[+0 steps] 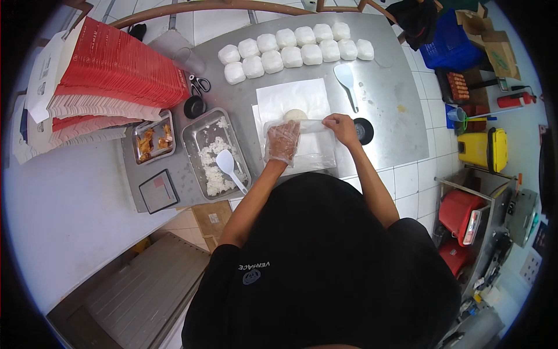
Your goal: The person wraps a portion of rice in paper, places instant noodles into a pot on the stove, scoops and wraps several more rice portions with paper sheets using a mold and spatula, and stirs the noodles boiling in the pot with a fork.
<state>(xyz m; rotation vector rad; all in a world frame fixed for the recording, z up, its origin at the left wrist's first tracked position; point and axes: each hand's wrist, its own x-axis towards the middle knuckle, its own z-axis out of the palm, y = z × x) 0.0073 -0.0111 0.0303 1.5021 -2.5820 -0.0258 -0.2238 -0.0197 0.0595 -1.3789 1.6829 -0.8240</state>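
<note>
My left hand, in a clear plastic glove, lies over the white paper sheets with its fingers against the near side of a round white rice portion. My right hand is bare and pinches the edge of a clear plastic film that stretches across from the gloved hand. The film covers the lower part of the rice portion. Just right of the right hand sits a black round dish. A white rice paddle lies above it on the metal table.
Two rows of white wrapped bundles line the far side. To the left are a rice tray with a paddle, a tray of brown food, scissors, a tablet and stacked red-and-white packaging.
</note>
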